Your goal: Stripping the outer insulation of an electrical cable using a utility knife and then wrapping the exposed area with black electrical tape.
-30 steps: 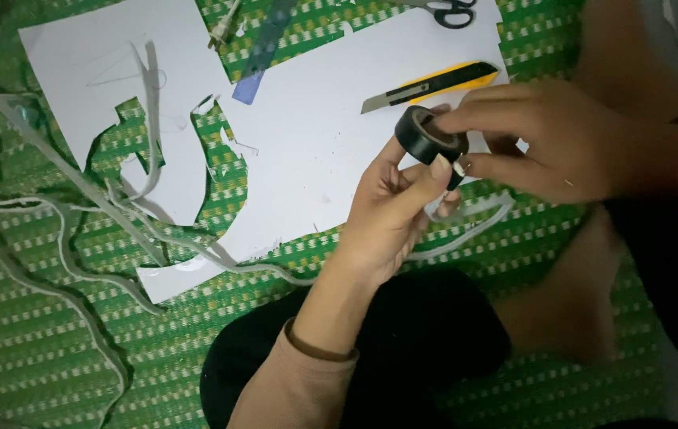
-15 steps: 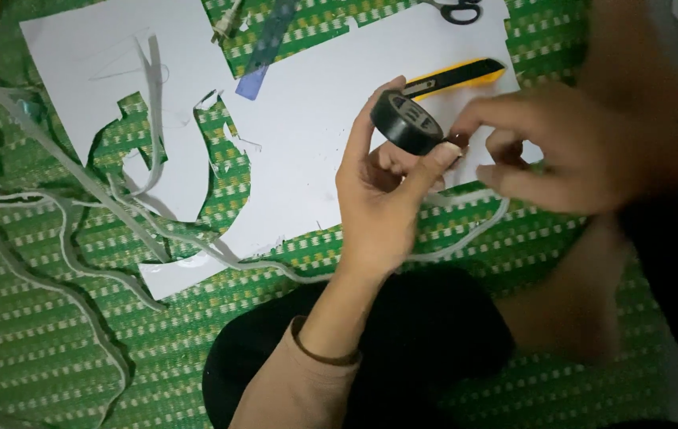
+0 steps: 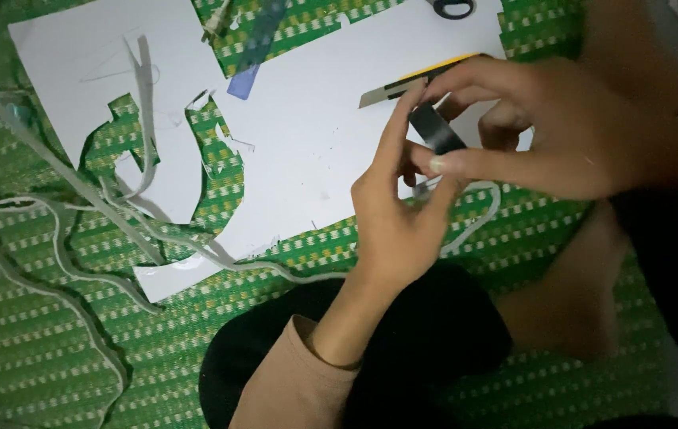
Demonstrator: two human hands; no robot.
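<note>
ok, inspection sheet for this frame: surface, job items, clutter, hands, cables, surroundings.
Surface: green woven mat, partly under a cut white sheet.
Job's things: black tape roll, pinched between both hands above the sheet.
Clutter: yellow utility knife and a blue strip on the sheet; scissors at the top edge; white offcut strips on the mat.
Grippers: left hand and right hand both grip the roll.
Cables: nothing seen.
Surroundings: the person's dark-clothed legs; nothing else seen.
</note>
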